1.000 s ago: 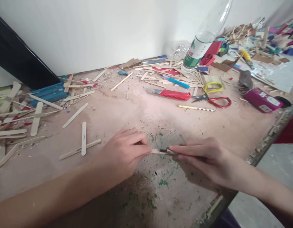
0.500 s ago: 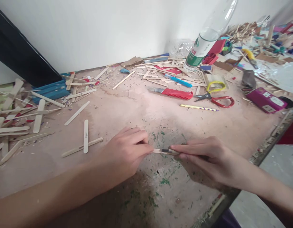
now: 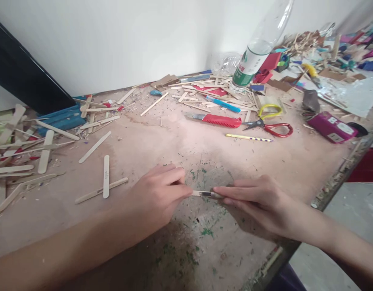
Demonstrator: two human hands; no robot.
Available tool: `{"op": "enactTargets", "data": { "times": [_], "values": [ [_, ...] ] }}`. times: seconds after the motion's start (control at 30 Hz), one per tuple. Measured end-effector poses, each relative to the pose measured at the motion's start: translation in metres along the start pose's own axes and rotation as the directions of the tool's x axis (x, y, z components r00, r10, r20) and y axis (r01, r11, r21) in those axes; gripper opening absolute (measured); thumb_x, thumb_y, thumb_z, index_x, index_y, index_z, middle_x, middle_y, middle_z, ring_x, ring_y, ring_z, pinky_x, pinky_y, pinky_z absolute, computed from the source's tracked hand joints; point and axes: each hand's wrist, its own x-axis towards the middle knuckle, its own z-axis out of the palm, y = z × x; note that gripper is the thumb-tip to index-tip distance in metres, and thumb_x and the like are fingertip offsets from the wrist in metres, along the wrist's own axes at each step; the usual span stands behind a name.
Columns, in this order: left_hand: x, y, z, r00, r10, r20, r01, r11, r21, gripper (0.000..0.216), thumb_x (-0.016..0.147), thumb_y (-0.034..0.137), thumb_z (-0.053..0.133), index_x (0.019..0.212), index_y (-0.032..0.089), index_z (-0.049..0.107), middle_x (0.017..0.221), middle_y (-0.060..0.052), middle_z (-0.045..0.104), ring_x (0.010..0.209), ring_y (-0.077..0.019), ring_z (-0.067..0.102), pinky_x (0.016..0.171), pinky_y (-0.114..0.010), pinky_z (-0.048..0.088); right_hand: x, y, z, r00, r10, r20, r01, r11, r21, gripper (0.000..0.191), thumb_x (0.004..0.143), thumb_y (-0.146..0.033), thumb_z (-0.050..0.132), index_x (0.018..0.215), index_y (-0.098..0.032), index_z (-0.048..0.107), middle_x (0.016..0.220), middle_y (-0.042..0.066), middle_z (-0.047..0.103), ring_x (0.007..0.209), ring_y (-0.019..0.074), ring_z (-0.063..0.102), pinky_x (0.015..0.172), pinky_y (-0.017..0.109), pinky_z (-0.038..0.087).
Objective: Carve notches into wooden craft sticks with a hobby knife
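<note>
My left hand [image 3: 156,196] lies knuckles-up on the worn tabletop [image 3: 162,133], fingers curled and pinching the left end of a short wooden stick [image 3: 201,194]. My right hand [image 3: 259,202] comes from the right with fingers pressed together on a small dark-tipped tool whose tip rests on the stick; most of the tool is hidden under the fingers. The stick lies flat on the table between the two hands. Two crossed craft sticks [image 3: 105,186] lie just left of my left hand.
A red utility knife [image 3: 218,120], red-handled scissors [image 3: 273,127], a yellow pencil [image 3: 250,138], a blue pen [image 3: 224,104] and a plastic bottle [image 3: 253,52] sit at the back. Loose craft sticks [image 3: 26,157] litter the left. A purple box [image 3: 332,127] lies near the right table edge.
Both hands stay pinched on the stick in nearly the same spot. The view has only shifted slightly.
</note>
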Motion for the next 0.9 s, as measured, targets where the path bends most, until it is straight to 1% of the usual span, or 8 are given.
{"op": "enactTargets", "data": {
  "times": [0.13, 0.27, 0.33, 0.43, 0.53, 0.67, 0.8, 0.9],
  "values": [
    [0.0014, 0.0028, -0.0049, 0.999, 0.004, 0.036, -0.005, 1.000, 0.003, 0.033, 0.109, 0.000, 0.057, 0.098, 0.016, 0.083, 0.085, 0.002, 0.054, 0.079, -0.0143, 0.050, 0.075, -0.028, 0.039, 0.0006, 0.0011, 0.0029, 1.000, -0.011, -0.005, 0.011, 1.000, -0.009, 0.033, 0.120, -0.021, 0.055, 0.136, -0.007, 0.080, 0.081, 0.004, 0.072, 0.064, 0.0109, 0.064, 0.057, 0.025, 0.046],
    [0.0019, 0.0035, -0.0055, 1.000, -0.002, 0.012, 0.002, 1.000, 0.010, 0.033, 0.111, 0.003, 0.057, 0.098, 0.017, 0.084, 0.085, 0.002, 0.055, 0.079, -0.0150, 0.049, 0.075, -0.029, 0.038, 0.0023, 0.0012, 0.0027, 1.000, 0.007, -0.011, -0.007, 1.000, 0.012, 0.031, 0.119, -0.020, 0.058, 0.135, -0.009, 0.081, 0.086, 0.005, 0.079, 0.069, 0.0110, 0.070, 0.062, 0.023, 0.051],
    [0.0015, 0.0023, -0.0034, 1.000, -0.006, 0.008, 0.006, 1.000, 0.007, 0.033, 0.111, 0.004, 0.056, 0.099, 0.018, 0.084, 0.085, 0.001, 0.056, 0.080, -0.0154, 0.050, 0.076, -0.029, 0.038, 0.0021, 0.0010, 0.0012, 0.999, 0.022, -0.027, -0.021, 0.999, 0.027, 0.028, 0.118, -0.019, 0.061, 0.134, -0.011, 0.082, 0.087, 0.004, 0.081, 0.069, 0.0099, 0.071, 0.061, 0.022, 0.051],
    [0.0018, 0.0008, -0.0014, 1.000, 0.004, 0.003, -0.004, 1.000, 0.001, 0.034, 0.111, 0.004, 0.056, 0.099, 0.018, 0.085, 0.085, 0.001, 0.057, 0.079, -0.0151, 0.050, 0.076, -0.029, 0.039, 0.0012, 0.0008, 0.0002, 0.999, 0.031, -0.035, -0.030, 0.999, 0.027, 0.028, 0.117, -0.019, 0.061, 0.134, -0.012, 0.082, 0.087, 0.004, 0.082, 0.066, 0.0095, 0.070, 0.058, 0.022, 0.049],
    [0.0039, 0.0019, -0.0040, 1.000, 0.009, -0.005, -0.009, 1.000, 0.010, 0.034, 0.110, 0.003, 0.056, 0.099, 0.017, 0.085, 0.084, 0.001, 0.057, 0.078, -0.0148, 0.050, 0.075, -0.029, 0.039, 0.0012, -0.0001, 0.0019, 1.000, 0.026, -0.011, -0.025, 1.000, 0.009, 0.030, 0.118, -0.020, 0.059, 0.134, -0.010, 0.082, 0.089, 0.007, 0.082, 0.071, 0.0119, 0.073, 0.061, 0.023, 0.053],
    [0.0077, 0.0057, -0.0096, 0.999, 0.010, 0.040, -0.011, 0.999, 0.046, 0.036, 0.111, 0.004, 0.055, 0.098, 0.016, 0.086, 0.082, 0.001, 0.058, 0.077, -0.0150, 0.054, 0.074, -0.027, 0.042, 0.0022, -0.0018, 0.0037, 1.000, -0.006, -0.023, 0.006, 1.000, -0.016, 0.032, 0.119, -0.021, 0.056, 0.133, -0.008, 0.082, 0.079, 0.004, 0.076, 0.062, 0.0112, 0.067, 0.055, 0.024, 0.049],
    [0.0086, 0.0070, -0.0103, 0.999, 0.013, 0.039, -0.015, 0.999, 0.051, 0.037, 0.111, 0.005, 0.054, 0.096, 0.017, 0.086, 0.082, 0.000, 0.059, 0.076, -0.0148, 0.054, 0.073, -0.027, 0.041, 0.0020, -0.0018, 0.0015, 0.999, 0.006, -0.035, -0.006, 1.000, -0.004, 0.028, 0.117, -0.019, 0.061, 0.132, -0.011, 0.083, 0.084, 0.005, 0.081, 0.066, 0.0106, 0.071, 0.058, 0.022, 0.051],
    [0.0079, 0.0059, -0.0094, 1.000, 0.006, 0.028, -0.007, 0.999, 0.037, 0.036, 0.111, 0.005, 0.055, 0.098, 0.016, 0.086, 0.083, 0.000, 0.058, 0.078, -0.0154, 0.053, 0.074, -0.028, 0.041, 0.0024, -0.0004, 0.0005, 0.999, 0.010, -0.051, -0.010, 1.000, -0.009, 0.028, 0.116, -0.017, 0.062, 0.133, -0.012, 0.083, 0.083, 0.004, 0.080, 0.064, 0.0102, 0.070, 0.057, 0.022, 0.050]
  ]
}}
